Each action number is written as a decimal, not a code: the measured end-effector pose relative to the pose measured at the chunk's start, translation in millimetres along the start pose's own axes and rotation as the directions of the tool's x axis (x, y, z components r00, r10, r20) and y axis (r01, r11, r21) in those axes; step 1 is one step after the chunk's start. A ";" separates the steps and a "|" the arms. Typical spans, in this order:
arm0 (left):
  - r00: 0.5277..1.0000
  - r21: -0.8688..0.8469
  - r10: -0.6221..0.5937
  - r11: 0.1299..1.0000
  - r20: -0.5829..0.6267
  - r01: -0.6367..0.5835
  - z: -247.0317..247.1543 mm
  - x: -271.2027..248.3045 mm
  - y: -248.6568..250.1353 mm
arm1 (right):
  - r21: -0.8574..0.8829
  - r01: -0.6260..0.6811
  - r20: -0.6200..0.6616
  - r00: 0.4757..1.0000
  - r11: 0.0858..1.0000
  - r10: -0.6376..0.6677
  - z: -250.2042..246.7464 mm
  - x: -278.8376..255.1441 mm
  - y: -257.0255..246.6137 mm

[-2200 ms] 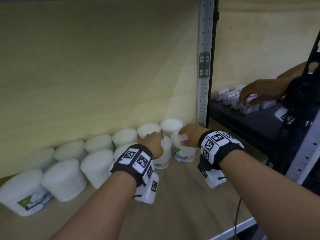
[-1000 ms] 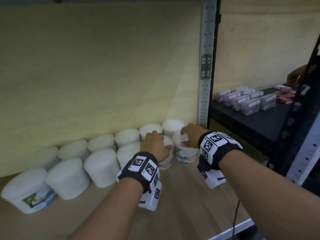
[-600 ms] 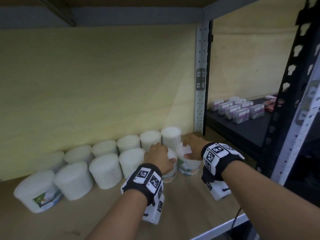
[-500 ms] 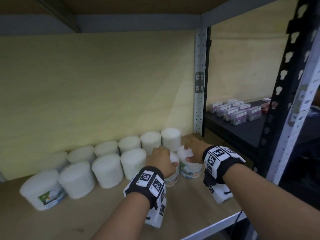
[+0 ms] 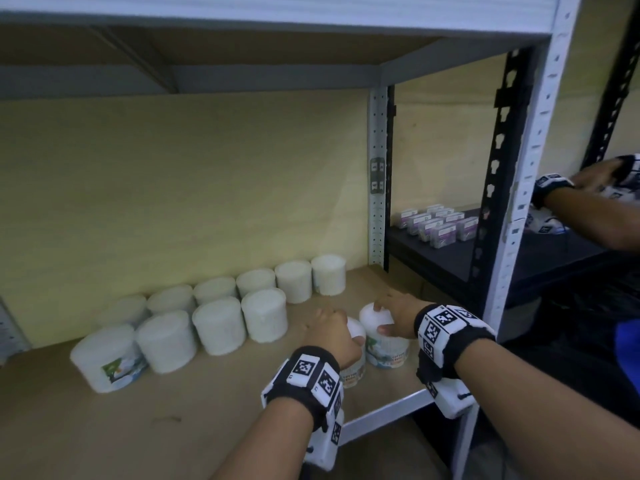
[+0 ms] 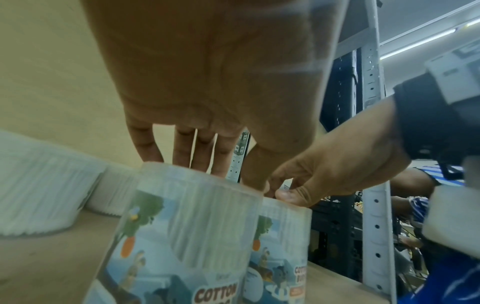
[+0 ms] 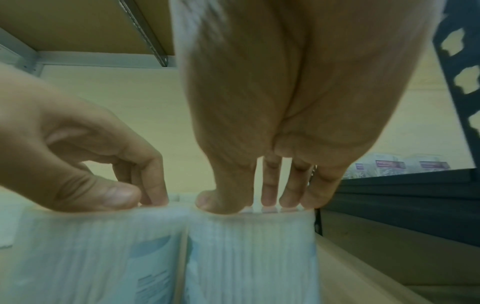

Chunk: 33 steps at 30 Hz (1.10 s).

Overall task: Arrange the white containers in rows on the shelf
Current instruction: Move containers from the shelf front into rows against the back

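Note:
Two labelled white containers stand side by side near the front right of the wooden shelf [image 5: 214, 403]. My left hand [image 5: 341, 336] grips the top of the left container [image 5: 354, 370], fingers curled over its lid [image 6: 182, 226]. The right container [image 5: 386, 344] is held from above by my right hand [image 5: 384, 318], thumb and fingertips on the lid rim [image 7: 249, 257]. Both containers touch each other [image 7: 98, 257]. Behind them, several plain white containers [image 5: 265, 315] stand in two rows along the back wall.
One labelled container [image 5: 107, 358] lies tilted at the left end of the front row. A grey upright post [image 5: 376, 174] bounds the shelf on the right. Beyond it, a dark shelf [image 5: 450, 258] holds small boxes [image 5: 438, 226], with another person's hands [image 5: 588, 181] working there.
Both hands have drawn their two containers away from the back row toward the shelf's front edge. The head view has pulled back and up. Another person's hands now show at the right.

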<state>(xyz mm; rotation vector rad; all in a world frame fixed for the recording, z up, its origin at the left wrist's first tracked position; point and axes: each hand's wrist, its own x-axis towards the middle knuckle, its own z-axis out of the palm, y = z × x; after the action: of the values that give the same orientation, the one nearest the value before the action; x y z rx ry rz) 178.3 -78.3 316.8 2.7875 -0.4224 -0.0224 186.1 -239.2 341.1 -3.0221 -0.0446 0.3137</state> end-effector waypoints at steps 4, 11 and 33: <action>1.000 -0.019 0.016 1.000 -0.010 -0.017 2.3 -14.6 6.3 | 0.012 -0.003 -0.005 1.000 1.000 0.003 2.1 -19.8 3.3; 0.999 -0.012 0.020 1.000 -0.038 -0.021 5.4 -29.1 12.7 | 0.038 -0.024 0.003 1.000 0.999 0.024 5.9 -35.1 6.3; 0.992 -0.264 0.026 0.963 -0.126 -0.059 -29.1 -12.6 -30.8 | 0.054 -0.107 0.124 0.987 0.993 0.099 -19.0 -18.1 -6.5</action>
<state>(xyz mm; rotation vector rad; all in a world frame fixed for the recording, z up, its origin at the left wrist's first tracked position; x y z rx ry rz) 176.9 -37.7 334.2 2.4981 -0.4151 0.0934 172.2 -235.4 364.0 -2.9473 0.1103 0.4974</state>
